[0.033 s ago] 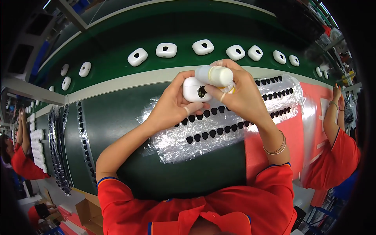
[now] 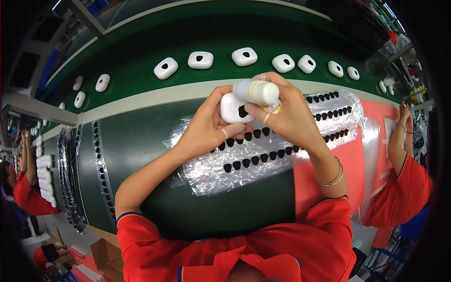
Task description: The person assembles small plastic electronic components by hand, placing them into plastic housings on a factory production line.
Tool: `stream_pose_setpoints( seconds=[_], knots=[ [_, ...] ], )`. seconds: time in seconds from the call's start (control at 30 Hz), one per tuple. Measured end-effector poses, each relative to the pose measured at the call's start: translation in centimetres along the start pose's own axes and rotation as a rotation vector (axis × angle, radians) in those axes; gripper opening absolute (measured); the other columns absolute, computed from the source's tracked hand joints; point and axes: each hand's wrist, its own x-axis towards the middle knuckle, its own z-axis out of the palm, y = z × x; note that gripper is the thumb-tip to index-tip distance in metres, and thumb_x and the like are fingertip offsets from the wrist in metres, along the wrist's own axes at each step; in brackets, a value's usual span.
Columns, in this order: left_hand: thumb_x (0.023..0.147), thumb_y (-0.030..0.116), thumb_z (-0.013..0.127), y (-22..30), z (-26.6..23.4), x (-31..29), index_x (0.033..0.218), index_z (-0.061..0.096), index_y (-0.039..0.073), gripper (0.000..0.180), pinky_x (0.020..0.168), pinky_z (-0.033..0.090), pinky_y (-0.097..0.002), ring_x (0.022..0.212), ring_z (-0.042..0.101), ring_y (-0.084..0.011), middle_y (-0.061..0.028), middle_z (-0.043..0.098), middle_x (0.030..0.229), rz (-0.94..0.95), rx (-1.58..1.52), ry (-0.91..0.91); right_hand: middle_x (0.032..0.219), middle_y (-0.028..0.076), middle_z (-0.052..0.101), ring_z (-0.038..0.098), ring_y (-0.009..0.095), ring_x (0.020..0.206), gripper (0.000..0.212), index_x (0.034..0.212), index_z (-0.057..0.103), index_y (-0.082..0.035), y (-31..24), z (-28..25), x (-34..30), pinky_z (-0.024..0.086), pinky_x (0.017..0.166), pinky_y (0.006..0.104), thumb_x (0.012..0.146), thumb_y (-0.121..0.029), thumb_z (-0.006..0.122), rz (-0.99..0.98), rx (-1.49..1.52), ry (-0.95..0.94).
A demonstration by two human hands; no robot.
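My left hand [image 2: 203, 126] is closed around a rounded white plastic case [image 2: 230, 110], thumb at its lower edge. A black shield-shaped piece [image 2: 243, 111] lies over the opening in the case's front. The thumb of my right hand [image 2: 295, 115] presses at this piece's right edge. That same hand also grips a small white bottle [image 2: 264, 92], which lies sideways above the case; another white part with a yellow ring shows beneath it, partly hidden by fingers. Below both hands, clear plastic sheeting [image 2: 206, 182] carries rows of similar black pieces [image 2: 255, 160].
Along the far side runs a green conveyor belt [image 2: 131, 58] with several white cases [image 2: 200, 60] on it, behind a pale rail [image 2: 155, 96]. A red mat [image 2: 310, 188] lies at right. More black-piece strips [image 2: 97, 150] hang at left. Co-workers in red sit on both sides.
The black piece now covers the opening, where dark and gold inner parts showed before. My right thumb has shifted slightly. Cases on the belt have moved a little to the right.
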Motion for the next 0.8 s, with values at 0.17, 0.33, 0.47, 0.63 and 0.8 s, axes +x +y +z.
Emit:
stream_pose_setpoints(
  seconds=[0.17, 0.33, 0.47, 0.63, 0.8],
  knots=[
    [0.078, -0.010, 0.053, 0.2, -0.1, -0.1, 0.123, 0.028, 0.006, 0.054, 0.063, 0.053, -0.0257, 0.085, 0.061, -0.0207, -0.0135, 0.051, 0.105, 0.005, -0.014, -0.036, 0.091, 0.006, 0.056, 0.057, 0.015, 0.082, 0.028, 0.096, 0.055, 0.001, 0.2, 0.3, -0.3, 0.047, 0.070, 0.0264, 0.071, -0.005, 0.065, -0.013, -0.041, -0.013],
    [0.077, -0.004, 0.057, 0.3, -0.1, -0.1, 0.121, 0.032, 0.006, 0.051, 0.059, 0.052, -0.0258, 0.076, 0.062, -0.0181, -0.0121, 0.056, 0.096, 0.013, 0.052, -0.006, 0.091, 0.015, 0.055, 0.058, 0.030, 0.082, 0.034, 0.095, 0.053, 0.002, -0.2, 0.9, -0.5, 0.045, 0.072, 0.0359, 0.067, -0.008, 0.068, 0.002, -0.039, 0.017],
    [0.077, -0.003, 0.061, 0.6, -1.0, 0.0, 0.116, 0.036, 0.006, 0.048, 0.051, 0.050, -0.0234, 0.063, 0.059, -0.0126, -0.0091, 0.056, 0.087, 0.022, 0.048, 0.024, 0.092, 0.014, 0.057, 0.059, 0.028, 0.084, 0.041, 0.104, 0.050, 0.000, -0.7, 1.0, -0.3, 0.046, 0.072, 0.0339, 0.069, -0.009, 0.068, -0.135, 0.021, 0.145],
    [0.076, -0.008, 0.056, 0.7, -1.8, 0.1, 0.113, 0.039, 0.005, 0.043, 0.048, 0.047, -0.0226, 0.057, 0.057, -0.0107, -0.0081, 0.055, 0.083, 0.112, 0.020, 0.000, 0.094, 0.012, 0.060, 0.061, 0.021, 0.081, 0.039, 0.111, 0.051, -0.004, -1.5, 1.0, -0.6, 0.046, 0.067, 0.0293, 0.075, -0.013, 0.065, -0.173, 0.037, -0.058],
    [0.073, -0.007, 0.059, -0.1, -2.3, 0.1, 0.113, 0.040, 0.007, 0.046, 0.050, 0.048, -0.0218, 0.061, 0.058, -0.0120, -0.0074, 0.056, 0.086, -0.039, 0.122, 0.037, 0.091, 0.006, 0.060, 0.057, 0.010, 0.071, 0.036, 0.110, 0.053, -0.005, -0.7, 0.8, -0.4, 0.045, 0.061, 0.0241, 0.077, -0.012, 0.063, -0.043, 0.089, -0.192]
  ],
)
